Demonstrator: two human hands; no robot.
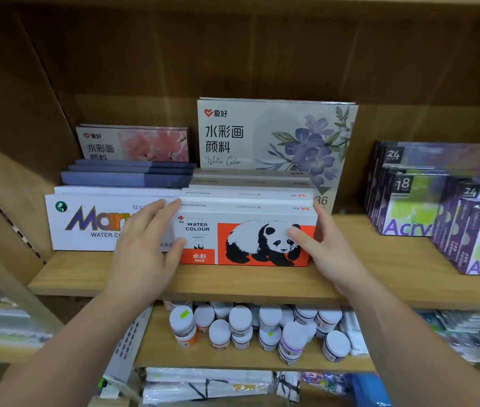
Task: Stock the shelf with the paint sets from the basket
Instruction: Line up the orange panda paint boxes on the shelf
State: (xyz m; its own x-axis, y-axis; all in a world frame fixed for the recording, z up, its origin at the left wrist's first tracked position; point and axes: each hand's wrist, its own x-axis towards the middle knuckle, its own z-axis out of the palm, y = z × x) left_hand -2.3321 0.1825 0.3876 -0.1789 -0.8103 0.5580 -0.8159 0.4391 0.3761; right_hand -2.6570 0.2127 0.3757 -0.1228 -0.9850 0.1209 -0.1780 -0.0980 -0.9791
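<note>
Fingers of the left hand lie over the top left corner of the panda water-colour box, thumb on its front. The right hand wraps the right end, thumb on the panda print, so both grip it. The box stands upright at centre frame, foremost in its row on the shelf, white and orange, seemingly undented. It looks like the seating step; next would be squaring it up, letting go and fetching another set.

Warm, even light, probably from above, fills the shelf; its back wall lies in shade. Edges bow and blur; the jars below look soft.
</note>
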